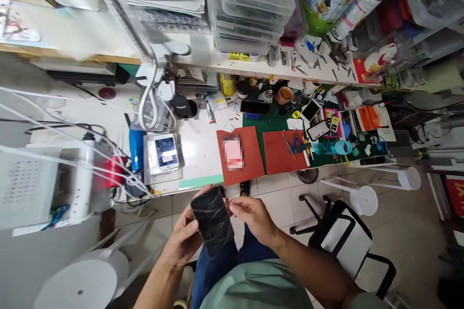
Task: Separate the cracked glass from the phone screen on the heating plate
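Note:
My left hand is closed around the left edge of a black smartphone, the thumb lying over its side. The phone is tilted above my lap, in front of the bench edge, and pale streaks like cracks or reflections run across its dark face. At the phone's upper right edge, my right hand is closed in a pinch of thumb and forefinger. Whatever sits between those fingertips is too small to make out. On the bench just beyond lies a red-brown mat with a blurred-out pink and white item on it.
A second red-brown mat carries pliers. Nearby are a blue bottle and a white phone. On the left, a white tablet-like device rests by trailing cables. A shelf overhangs; a chair stands right.

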Action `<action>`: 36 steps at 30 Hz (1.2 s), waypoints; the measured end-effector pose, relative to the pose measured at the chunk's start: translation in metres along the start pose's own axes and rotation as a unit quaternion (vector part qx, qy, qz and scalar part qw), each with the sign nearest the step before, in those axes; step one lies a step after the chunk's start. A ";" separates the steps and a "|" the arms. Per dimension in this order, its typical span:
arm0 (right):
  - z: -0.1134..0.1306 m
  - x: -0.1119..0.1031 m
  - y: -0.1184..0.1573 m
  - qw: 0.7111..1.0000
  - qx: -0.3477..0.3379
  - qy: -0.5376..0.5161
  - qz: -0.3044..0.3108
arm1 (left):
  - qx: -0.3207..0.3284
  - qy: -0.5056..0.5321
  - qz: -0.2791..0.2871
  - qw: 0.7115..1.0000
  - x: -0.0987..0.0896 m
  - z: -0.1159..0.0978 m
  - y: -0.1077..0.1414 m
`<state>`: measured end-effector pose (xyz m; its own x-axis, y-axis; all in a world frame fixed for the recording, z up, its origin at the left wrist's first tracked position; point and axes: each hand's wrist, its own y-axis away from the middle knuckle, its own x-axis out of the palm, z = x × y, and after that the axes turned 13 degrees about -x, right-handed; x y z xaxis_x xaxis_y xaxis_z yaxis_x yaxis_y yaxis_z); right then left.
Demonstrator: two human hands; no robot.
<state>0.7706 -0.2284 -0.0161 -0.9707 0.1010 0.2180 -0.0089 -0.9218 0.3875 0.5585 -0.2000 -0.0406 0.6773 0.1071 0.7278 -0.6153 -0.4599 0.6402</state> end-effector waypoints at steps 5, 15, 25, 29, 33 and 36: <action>0.005 -0.010 0.004 0.994 -0.053 0.088 -0.029 | 0.016 0.018 -0.015 1.000 0.019 0.009 -0.006; 0.021 -0.009 -0.008 0.969 -0.124 0.213 0.009 | 0.043 0.009 -0.021 0.999 0.022 0.015 -0.009; 0.016 -0.010 -0.010 0.928 -0.195 0.316 0.017 | 0.069 -0.021 -0.030 0.997 0.025 0.020 -0.011; 0.013 -0.009 -0.011 0.916 -0.217 0.336 0.010 | 0.084 -0.034 -0.040 0.995 0.026 0.022 -0.013; 0.009 -0.008 -0.010 0.913 -0.220 0.343 -0.002 | 0.098 -0.037 -0.048 0.993 0.027 0.024 -0.015; 0.009 -0.007 -0.009 0.917 -0.210 0.338 -0.010 | 0.109 -0.034 -0.054 0.992 0.028 0.028 -0.016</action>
<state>0.7796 -0.2172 -0.0128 -0.8948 -0.0057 -0.4465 0.0183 -0.9995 -0.0241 0.5988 -0.2138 -0.0370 0.7646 0.1098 0.6351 -0.4412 -0.6292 0.6399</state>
